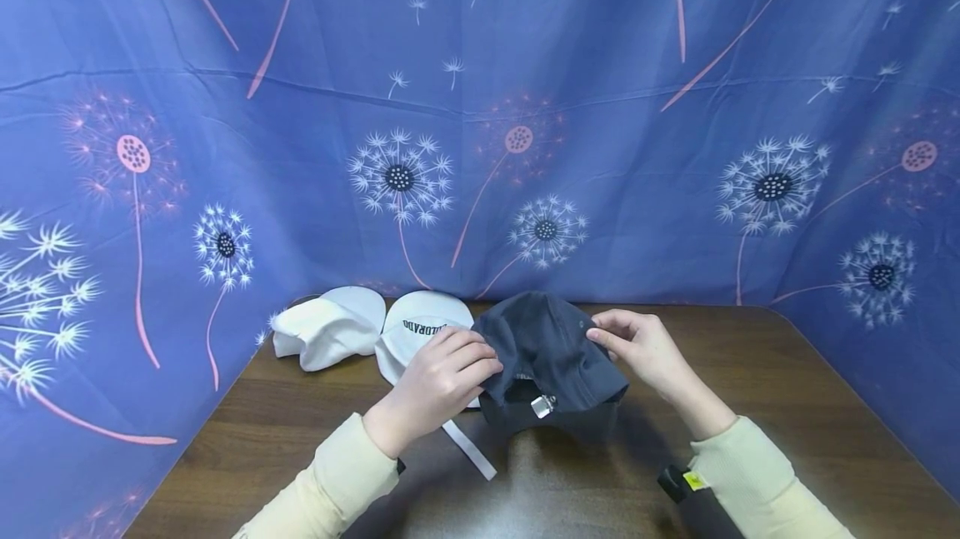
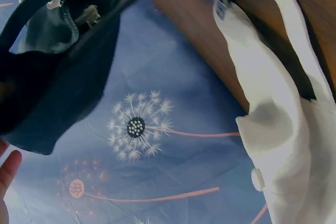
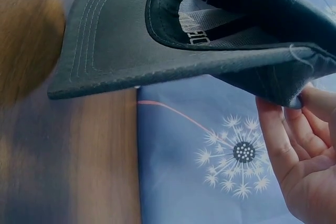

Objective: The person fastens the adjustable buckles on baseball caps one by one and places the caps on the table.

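A dark baseball cap point(image 1: 551, 347) is held up above the table between both hands, its brim low and toward me in the head view. The left hand point(image 1: 448, 376) grips the cap's left side, fingers curled on the fabric. On the right side, the right hand point(image 1: 637, 347) pinches the cap's edge between thumb and fingers; the right wrist view shows this hand point(image 3: 310, 150) under the cap's rim. A metal strap buckle point(image 1: 543, 406) shows at the cap's back opening. Inside, light lettering point(image 3: 195, 30) is visible.
Left of the dark cap lie a white cap with COLORADO lettering point(image 1: 427, 306), partly behind the left hand, and a plain white cap point(image 1: 330, 329). A white strap point(image 1: 469, 449) extends over the wooden table point(image 1: 750, 389). Blue dandelion-print cloth point(image 1: 615, 147) hangs behind and at the sides.
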Motion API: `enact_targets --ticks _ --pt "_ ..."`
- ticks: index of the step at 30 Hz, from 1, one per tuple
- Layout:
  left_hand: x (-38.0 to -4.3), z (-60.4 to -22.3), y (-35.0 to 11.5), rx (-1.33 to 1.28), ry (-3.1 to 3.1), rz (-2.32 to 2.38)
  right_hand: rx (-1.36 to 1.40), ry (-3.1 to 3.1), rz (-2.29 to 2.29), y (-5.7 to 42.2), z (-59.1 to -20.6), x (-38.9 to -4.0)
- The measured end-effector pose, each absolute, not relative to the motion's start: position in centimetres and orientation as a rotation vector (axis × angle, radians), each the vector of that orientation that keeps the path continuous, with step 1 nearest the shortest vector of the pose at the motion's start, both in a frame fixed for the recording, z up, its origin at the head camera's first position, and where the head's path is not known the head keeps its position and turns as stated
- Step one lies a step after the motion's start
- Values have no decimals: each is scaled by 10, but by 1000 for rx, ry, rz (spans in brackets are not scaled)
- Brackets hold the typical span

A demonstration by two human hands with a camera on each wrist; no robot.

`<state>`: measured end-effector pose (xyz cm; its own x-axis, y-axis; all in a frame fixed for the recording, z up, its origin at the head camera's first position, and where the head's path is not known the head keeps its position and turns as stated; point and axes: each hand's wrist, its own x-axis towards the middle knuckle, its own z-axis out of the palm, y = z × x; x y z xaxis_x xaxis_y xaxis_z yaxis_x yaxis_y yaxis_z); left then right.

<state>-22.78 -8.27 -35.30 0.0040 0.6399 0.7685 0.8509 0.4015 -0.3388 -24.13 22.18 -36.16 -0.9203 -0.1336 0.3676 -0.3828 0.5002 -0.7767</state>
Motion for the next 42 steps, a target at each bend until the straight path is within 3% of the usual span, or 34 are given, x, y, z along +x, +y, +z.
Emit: enact_targets --ticks 22,42 --pt "-227 -345 -71 -1116 -1883 -689 523 -2329 1070 221 -366 -225" --pt "-231 -347 -72 -1069 -1917 -805 1209 -1733 468 200 -359 -188"
